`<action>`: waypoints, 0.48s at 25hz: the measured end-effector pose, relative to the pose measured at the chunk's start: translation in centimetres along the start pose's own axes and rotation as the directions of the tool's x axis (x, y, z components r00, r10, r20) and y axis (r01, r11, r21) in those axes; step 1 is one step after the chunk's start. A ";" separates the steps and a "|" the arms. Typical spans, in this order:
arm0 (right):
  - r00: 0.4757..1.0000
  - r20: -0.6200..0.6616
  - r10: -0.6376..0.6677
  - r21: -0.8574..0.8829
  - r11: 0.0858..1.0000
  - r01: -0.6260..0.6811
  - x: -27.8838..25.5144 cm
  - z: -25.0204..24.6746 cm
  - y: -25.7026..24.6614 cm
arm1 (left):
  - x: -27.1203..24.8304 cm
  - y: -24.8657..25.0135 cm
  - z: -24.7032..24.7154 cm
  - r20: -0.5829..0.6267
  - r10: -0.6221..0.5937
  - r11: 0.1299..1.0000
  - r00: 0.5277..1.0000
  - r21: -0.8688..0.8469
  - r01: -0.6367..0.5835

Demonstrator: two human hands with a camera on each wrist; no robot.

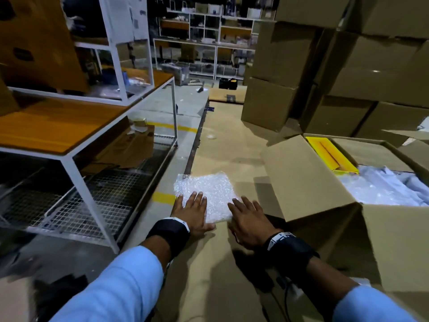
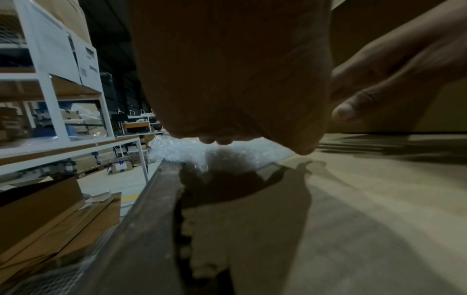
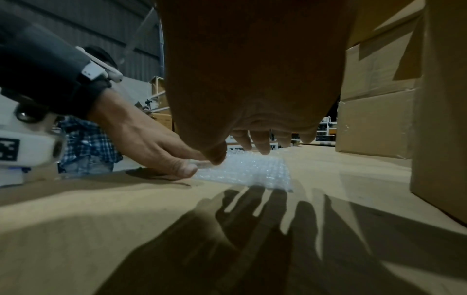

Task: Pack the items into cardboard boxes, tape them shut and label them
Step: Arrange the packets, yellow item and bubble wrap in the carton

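left hand [image 1: 193, 211]: I see it flat, fingers straight, pressing the near-left part of the bubble wrap [image 1: 210, 189]
right hand [image 1: 249, 219]: released, fingers spread, hovering at the wrap's near-right edge
bubble wrap: flat on cardboard-covered worktop [image 1: 222, 145]
open box [image 1: 308, 180]: just right of the wrap, flap up

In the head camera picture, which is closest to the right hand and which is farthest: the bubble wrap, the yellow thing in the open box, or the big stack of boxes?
From the right hand:
1. Bubble wrap, under its fingertips, just left.
2. Yellow thing, inside the open box, up and right.
3. Stack of boxes, farthest, behind the open box.
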State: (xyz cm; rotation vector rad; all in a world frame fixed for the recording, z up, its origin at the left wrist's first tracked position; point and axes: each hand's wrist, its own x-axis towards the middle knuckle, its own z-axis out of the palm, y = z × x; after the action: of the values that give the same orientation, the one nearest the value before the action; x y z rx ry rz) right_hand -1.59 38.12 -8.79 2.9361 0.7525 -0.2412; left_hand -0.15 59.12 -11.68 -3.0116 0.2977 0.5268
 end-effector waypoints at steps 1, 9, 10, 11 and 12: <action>0.999 0.037 0.007 0.001 1.000 -0.007 0.6 0.3 0.3 | 0.8 -0.2 0.6 0.015 0.018 1.000 1.000 -0.008 -0.018; 0.992 0.125 -0.010 0.003 1.000 0.010 4.8 1.7 0.0 | 1.8 -1.6 2.0 -0.113 0.139 0.985 0.984 0.117 -0.126; 0.994 0.107 -0.019 -0.006 1.000 0.020 5.0 1.8 -0.3 | 1.7 -2.0 2.0 -0.118 0.159 0.980 0.980 0.142 -0.142; 0.996 0.078 -0.032 -0.016 0.999 0.034 5.3 1.9 -0.5 | 1.5 -2.4 2.0 -0.119 0.174 0.976 0.978 0.151 -0.155; 0.998 0.035 -0.049 -0.017 0.999 0.050 5.5 2.1 -0.7 | 1.2 -2.7 1.9 -0.114 0.183 0.975 0.976 0.149 -0.166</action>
State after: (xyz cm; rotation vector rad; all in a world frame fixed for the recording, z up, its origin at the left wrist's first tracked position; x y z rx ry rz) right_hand 2.59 41.04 -11.90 2.8917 0.8185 -0.2876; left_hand 0.90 61.75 -13.81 -2.9040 0.5871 0.3104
